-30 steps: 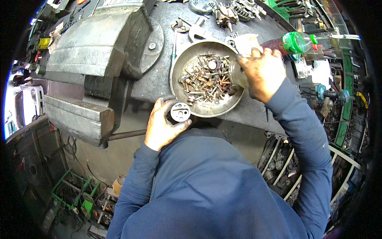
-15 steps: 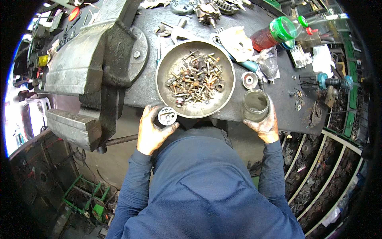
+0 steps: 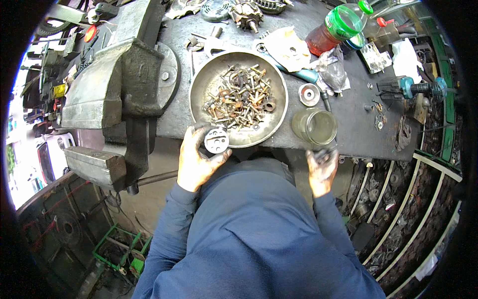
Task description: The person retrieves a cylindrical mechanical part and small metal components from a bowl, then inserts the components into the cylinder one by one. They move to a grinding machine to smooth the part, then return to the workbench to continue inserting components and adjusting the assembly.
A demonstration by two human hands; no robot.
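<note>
1. The left hand (image 3: 196, 162) has its grip closed round a small round metal part (image 3: 216, 141) with holes in its face. The fingers wrap it from the left and the thumb comes up from below. The part sits right at the near rim of the metal bowl (image 3: 199, 84), over the table's front edge.
2. The right hand (image 3: 321, 172) is below the table (image 3: 348, 129) edge, fingers curled round something small and dark. What it is cannot be told.
3. A glass jar (image 3: 314, 126) stands on the table just above the right hand, mouth up, close to the front edge. The right hand is much the nearer to it; the bowl lies between the jar and the left hand.
4. The bowl holds a heap of rusty bolts and screws (image 3: 239, 97), just up and right of the held part.
5. The round part shows its flat face upward, its axis about vertical.
6. Room: a large vise (image 3: 119, 94) crowds the left side, close beside the bowl. To the right of the jar the table is mostly bare near the edge; a washer-like disc (image 3: 309, 93) and a teal-handled tool (image 3: 303, 74) lie behind the jar.
</note>
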